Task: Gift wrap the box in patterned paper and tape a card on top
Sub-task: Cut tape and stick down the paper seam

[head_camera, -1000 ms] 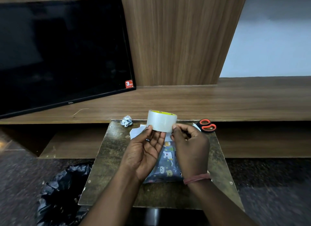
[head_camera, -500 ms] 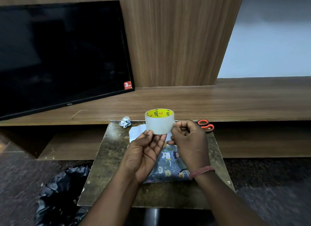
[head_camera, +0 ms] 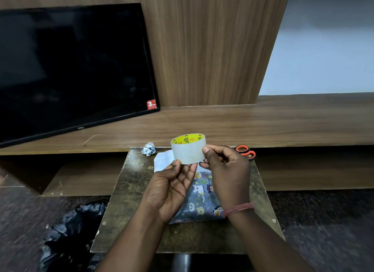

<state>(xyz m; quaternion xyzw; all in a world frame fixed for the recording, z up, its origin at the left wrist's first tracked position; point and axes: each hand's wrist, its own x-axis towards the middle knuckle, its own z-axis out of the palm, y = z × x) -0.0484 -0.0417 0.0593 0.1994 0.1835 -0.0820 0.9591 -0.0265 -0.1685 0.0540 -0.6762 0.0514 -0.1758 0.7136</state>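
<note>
A wide roll of clear tape with a yellow inner core is held up above the small table. My left hand holds it from below with thumb and fingertips. My right hand pinches its right side, the thumb pressed on the outer face. Beneath both hands lies the box, wrapped in grey-blue paper printed with cartoon animals; much of it is hidden. A white card lies on the table just behind the box, partly covered by the roll.
Orange-handled scissors lie at the table's far right corner. A crumpled paper ball sits at the far left corner. A black bin bag stands on the floor to the left. Behind are a wooden shelf and a leaning TV.
The roll has tilted so its yellow core faces me more. My right thumb has shifted along the roll's outer face. Both hands stay at about the same place.
</note>
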